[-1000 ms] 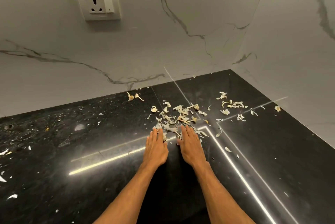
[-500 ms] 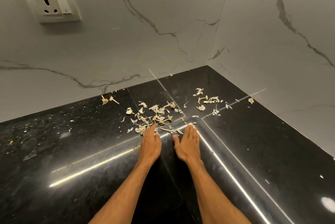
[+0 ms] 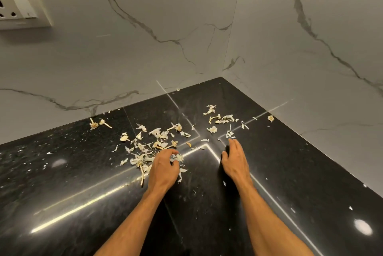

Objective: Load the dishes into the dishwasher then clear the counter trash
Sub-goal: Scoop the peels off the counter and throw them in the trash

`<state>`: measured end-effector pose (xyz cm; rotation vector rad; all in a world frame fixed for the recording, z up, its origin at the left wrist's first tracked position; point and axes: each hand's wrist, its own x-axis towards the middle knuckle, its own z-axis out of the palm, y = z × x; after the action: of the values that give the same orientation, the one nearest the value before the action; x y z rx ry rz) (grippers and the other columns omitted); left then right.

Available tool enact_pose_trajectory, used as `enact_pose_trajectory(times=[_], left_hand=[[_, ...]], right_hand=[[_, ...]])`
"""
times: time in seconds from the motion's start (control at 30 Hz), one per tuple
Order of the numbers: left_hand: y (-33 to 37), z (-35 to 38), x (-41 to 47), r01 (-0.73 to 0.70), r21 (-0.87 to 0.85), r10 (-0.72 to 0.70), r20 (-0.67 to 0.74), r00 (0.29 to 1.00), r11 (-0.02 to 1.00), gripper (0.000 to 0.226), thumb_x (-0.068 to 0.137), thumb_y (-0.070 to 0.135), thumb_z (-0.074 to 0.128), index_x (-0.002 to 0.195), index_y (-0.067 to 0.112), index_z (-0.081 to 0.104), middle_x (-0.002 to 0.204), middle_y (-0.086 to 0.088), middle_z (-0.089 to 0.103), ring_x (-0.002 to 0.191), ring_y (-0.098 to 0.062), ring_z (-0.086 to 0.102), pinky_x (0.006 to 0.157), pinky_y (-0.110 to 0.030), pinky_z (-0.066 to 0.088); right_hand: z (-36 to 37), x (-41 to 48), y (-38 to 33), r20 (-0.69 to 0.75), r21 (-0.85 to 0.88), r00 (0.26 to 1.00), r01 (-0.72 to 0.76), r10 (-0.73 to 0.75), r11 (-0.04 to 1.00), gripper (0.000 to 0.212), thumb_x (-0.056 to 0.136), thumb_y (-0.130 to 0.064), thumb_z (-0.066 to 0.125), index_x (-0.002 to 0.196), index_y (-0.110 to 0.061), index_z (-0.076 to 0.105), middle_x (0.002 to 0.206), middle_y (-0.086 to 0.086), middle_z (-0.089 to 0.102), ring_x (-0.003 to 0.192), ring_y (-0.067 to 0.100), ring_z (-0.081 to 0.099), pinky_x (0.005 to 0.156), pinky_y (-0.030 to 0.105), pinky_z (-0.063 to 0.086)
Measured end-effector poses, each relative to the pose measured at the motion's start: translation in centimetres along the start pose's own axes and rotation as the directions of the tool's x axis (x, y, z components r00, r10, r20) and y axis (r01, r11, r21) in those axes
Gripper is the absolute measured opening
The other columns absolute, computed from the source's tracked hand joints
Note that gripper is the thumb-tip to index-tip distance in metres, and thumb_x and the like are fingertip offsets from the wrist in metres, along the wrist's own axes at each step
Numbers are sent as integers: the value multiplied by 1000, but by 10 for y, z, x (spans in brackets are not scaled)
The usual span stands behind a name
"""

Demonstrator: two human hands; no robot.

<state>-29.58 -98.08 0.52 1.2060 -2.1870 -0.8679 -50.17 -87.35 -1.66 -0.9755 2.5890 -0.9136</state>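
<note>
— Peel scraps (image 3: 160,133) lie strewn over the black counter (image 3: 72,183), toward the corner where the marble walls (image 3: 186,27) meet.
— And the person's hands?
— The left hand (image 3: 163,169) sits in the thickest patch, fingers curled round a few scraps. The right hand (image 3: 236,161) rests on the counter apart from it, fingers straight and close together, tips just beside a smaller scatter.

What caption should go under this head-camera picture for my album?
Left hand curls round pale papery peel scraps on a glossy black stone counter; right hand, fingers straight, nearby.
</note>
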Motion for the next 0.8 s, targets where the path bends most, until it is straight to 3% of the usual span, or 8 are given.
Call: enact_pose_trajectory(times=[0.13,0.23,0.33,0.4,0.5,0.63,0.8], left_hand=[[11,19,10,-33,56,31,31,999,998,29,91,15,58,120,20,62,124,4,59,117,-11,51,95,-20,34],[13,29,18,-76,87,70,70,995,993,30,91,17,58,120,22,61,122,6,59,116,-9,52,96,-20,38],[17,33,27,-110,96,103,75,992,989,32,90,16,58,122,21,60,122,8,58,116,-7,51,100,-20,36],[19,37,35,-116,93,109,77,991,989,32,90,16,58,122,19,59,121,4,60,112,-9,53,99,-24,42],[25,43,45,-110,94,101,96,990,989,31,92,19,56,123,18,58,121,1,60,111,-12,53,97,-29,44],[36,54,57,-145,98,136,95,986,985,31,91,15,58,121,17,60,120,0,61,112,-14,54,95,-26,41],[51,70,71,-181,69,171,123,977,981,28,91,13,56,119,15,61,119,0,61,111,-13,54,92,-23,38]], right_hand=[[-9,43,5,50,-23,997,-61,62,998,66,100,-30,45,156,-15,13,164,4,7,151,22,7,122,40,13],[1,65,0,132,-57,991,-22,30,998,67,102,-32,41,157,-14,7,164,7,3,151,23,3,123,39,5],[24,67,-17,191,-64,976,122,-107,991,60,100,-29,40,154,-15,18,163,9,14,150,25,10,123,42,6],[38,57,-28,237,-16,948,225,-215,974,51,97,-24,43,147,-22,31,156,6,30,145,25,24,121,44,16],[47,37,-37,320,55,889,326,-326,944,52,97,-25,42,147,-21,31,153,3,36,141,20,31,119,45,24],[19,46,-13,198,82,942,260,-271,962,49,97,-18,42,146,-21,37,153,0,39,141,17,34,118,37,26],[-36,81,32,-45,26,999,30,-28,999,43,97,-12,42,140,-19,43,145,1,45,130,20,45,112,41,36]])
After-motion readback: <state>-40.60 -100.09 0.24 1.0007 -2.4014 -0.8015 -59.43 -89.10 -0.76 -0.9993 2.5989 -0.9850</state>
